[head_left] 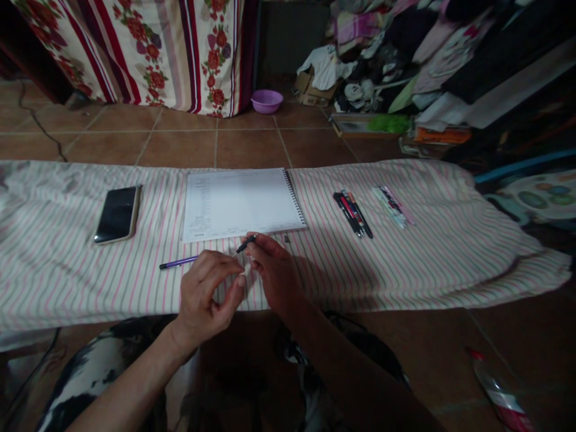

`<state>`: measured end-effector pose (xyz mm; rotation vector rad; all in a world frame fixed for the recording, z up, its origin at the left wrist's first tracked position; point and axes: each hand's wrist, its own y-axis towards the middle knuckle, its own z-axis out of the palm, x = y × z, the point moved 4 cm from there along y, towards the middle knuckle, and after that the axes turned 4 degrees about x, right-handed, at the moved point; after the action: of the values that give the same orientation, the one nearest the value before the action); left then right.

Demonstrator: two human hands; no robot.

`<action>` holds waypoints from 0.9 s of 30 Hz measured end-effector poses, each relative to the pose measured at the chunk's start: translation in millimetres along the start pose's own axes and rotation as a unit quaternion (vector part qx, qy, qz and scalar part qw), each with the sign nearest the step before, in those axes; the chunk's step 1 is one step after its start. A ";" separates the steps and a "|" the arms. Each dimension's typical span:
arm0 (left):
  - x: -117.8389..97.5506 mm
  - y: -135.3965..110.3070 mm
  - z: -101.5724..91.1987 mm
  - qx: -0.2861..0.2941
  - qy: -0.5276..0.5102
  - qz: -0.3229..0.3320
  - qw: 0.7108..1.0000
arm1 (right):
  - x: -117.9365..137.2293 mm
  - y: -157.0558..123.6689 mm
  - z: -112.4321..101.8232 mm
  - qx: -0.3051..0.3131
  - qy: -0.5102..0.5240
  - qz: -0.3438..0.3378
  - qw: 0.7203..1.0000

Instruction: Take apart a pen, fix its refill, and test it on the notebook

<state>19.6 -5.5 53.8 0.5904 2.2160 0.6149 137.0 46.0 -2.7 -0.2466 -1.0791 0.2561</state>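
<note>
Between the thumb and fingers of my right hand is the dark front section of a pen, held at a slant, with a thin pale tip pointing down toward my left hand. My left hand is pinched close beside it, thumb and forefinger nearly together; anything between them is too small to make out. A purple pen barrel with a black end lies on the striped cloth, partly behind my left hand. Just beyond my hands is a spiral notebook with a blank page. A tiny dark piece rests near its lower edge.
The striped cloth covers a low table. A phone lies at left. Right of the notebook are a bundle of dark pens and some pale pens. On the tiled floor are a purple basin and a bottle.
</note>
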 end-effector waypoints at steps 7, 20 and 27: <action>32.7 1.0 -7.4 -0.065 0.065 -0.117 0.989 | 0.4 -1.2 -0.3 0.004 -0.054 -0.040 0.998; 37.8 2.8 4.8 0.003 0.070 -0.046 0.996 | -0.6 3.0 1.7 0.024 -0.033 -0.054 0.998; 33.2 2.1 10.5 0.023 0.156 -0.004 0.988 | -2.1 0.7 4.5 0.030 -0.024 -0.039 0.998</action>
<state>7.7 17.9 30.8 0.5368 2.5284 0.6929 132.1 46.3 -2.6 -0.1442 -1.1238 0.2243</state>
